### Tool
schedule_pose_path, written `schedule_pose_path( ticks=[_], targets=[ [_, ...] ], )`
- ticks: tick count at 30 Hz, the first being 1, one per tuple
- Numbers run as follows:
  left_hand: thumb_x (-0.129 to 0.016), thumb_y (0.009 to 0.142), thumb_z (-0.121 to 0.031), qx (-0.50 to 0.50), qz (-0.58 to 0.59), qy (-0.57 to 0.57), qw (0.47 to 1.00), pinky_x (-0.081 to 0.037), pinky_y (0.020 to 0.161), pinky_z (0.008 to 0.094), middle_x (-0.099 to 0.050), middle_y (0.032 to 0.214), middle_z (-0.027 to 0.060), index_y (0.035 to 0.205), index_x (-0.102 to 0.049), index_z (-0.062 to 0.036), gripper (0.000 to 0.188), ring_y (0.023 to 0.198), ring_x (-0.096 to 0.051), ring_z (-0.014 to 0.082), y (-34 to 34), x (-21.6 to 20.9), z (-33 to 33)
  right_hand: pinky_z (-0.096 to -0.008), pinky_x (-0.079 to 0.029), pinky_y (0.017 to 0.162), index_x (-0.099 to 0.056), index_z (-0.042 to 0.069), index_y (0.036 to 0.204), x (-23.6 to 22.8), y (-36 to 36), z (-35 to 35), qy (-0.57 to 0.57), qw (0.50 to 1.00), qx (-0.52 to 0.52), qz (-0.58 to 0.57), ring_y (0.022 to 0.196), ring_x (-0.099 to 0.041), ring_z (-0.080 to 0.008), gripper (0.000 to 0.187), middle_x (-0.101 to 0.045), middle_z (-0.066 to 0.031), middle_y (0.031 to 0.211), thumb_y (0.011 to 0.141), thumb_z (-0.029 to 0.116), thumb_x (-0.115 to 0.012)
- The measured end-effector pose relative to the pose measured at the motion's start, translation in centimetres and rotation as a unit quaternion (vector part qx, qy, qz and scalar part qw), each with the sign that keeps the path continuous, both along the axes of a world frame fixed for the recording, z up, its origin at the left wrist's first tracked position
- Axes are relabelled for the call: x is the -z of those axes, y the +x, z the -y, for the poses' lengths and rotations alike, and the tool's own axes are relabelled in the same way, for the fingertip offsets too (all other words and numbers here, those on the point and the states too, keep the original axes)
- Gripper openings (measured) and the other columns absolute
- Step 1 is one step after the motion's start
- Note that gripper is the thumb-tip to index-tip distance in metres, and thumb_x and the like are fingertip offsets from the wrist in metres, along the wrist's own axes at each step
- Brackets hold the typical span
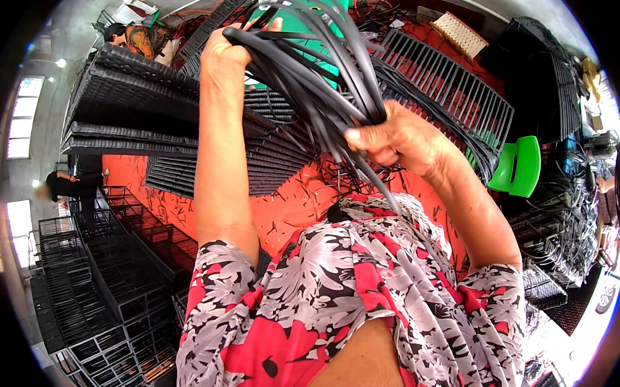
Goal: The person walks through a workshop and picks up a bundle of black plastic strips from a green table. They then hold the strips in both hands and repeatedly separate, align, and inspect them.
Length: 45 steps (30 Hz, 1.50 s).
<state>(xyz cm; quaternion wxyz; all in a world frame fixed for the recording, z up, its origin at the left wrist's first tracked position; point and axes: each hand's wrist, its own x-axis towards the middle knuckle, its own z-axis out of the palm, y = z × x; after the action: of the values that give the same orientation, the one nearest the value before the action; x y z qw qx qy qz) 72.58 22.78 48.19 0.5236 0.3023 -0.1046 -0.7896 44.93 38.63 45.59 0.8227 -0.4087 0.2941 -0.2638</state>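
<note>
- Black strip bundle [313, 101] is held up over the red floor [276, 212].
- Right hand [397, 139]: thumb and fingers are clamped round the bundle.
- Left hand [226, 50]: placed at the bundle's upper-left end; fingers partly hidden, closure cannot be told.

My left hand [228, 52] reaches far, fingers [276, 25] bent; my left forearm [221, 142] rises nearly straight. My right hand [405, 141] grips nearer and to the right, thumb [364, 137] pointing left; my right forearm [475, 205] slants toward near right.
</note>
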Motion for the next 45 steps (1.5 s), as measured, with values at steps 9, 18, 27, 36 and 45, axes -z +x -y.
schedule_pose_path(
  ticks=[9,18,27,36,45],
  targets=[
    [-0.053,0.078,0.0,-0.116,0.267,-0.07,0.954,-0.048,0.086,0.0399,-0.061,0.095,0.0185,0.096,-0.057,0.0078,0.021,0.09,-0.06,0.0307,2.1,0.8,-0.6,-0.0176,-0.023,0.042,-0.062,0.007,0.085,2.2,-1.5,-2.2,-0.028,0.995,0.022,-0.088,0.05,-0.034,-0.0002,0.019,-0.051,0.0066,0.064,0.077,0.022,-0.068],
    [-0.046,0.075,0.011,-0.113,0.184,-0.02,0.976,-0.046,0.076,0.0656,-0.054,0.089,0.0306,0.09,-0.041,0.0128,0.016,0.081,-0.056,0.0474,2.0,0.3,-0.6,-0.0155,-0.023,0.04,-0.063,0.002,0.091,1.5,-3.0,-0.9,-0.01,0.999,0.018,-0.037,0.049,-0.039,-0.0018,0.024,-0.063,-0.0027,0.068,0.074,0.018,-0.069],
    [-0.047,0.077,0.008,-0.11,0.198,-0.002,0.974,-0.049,0.078,0.0583,-0.055,0.086,0.027,0.089,-0.045,0.0142,0.013,0.081,-0.057,0.0438,1.7,-0.4,-0.8,-0.0169,-0.025,0.036,-0.062,0.0,0.088,1.8,-2.5,-1.4,0.013,0.999,-0.029,-0.045,0.044,-0.041,-0.0028,0.024,-0.064,-0.0062,0.067,0.082,0.023,-0.061],
    [-0.05,0.081,0.001,-0.131,0.147,0.04,0.98,-0.045,0.085,0.0546,-0.057,0.088,0.0228,0.093,-0.049,0.013,0.017,0.091,-0.057,0.0387,1.0,-2.3,0.2,-0.0194,-0.036,0.056,-0.061,0.004,0.084,1.5,-2.8,-3.5,-0.144,0.969,-0.178,-0.089,0.058,-0.047,-0.0051,0.032,-0.06,-0.0006,0.065,0.087,0.034,-0.054],
    [-0.048,0.079,0.003,-0.062,0.147,-0.036,0.987,-0.05,0.073,0.0581,-0.055,0.082,0.0257,0.087,-0.049,0.0109,0.011,0.074,-0.057,0.0347,0.1,-1.6,-1.6,-0.0193,-0.014,0.037,-0.045,0.01,0.071,-0.1,-1.6,-2.4,0.024,0.998,0.059,0.023,0.043,-0.019,-0.0025,0.031,-0.023,0.0088,0.052,0.092,0.032,-0.046]
  ],
)
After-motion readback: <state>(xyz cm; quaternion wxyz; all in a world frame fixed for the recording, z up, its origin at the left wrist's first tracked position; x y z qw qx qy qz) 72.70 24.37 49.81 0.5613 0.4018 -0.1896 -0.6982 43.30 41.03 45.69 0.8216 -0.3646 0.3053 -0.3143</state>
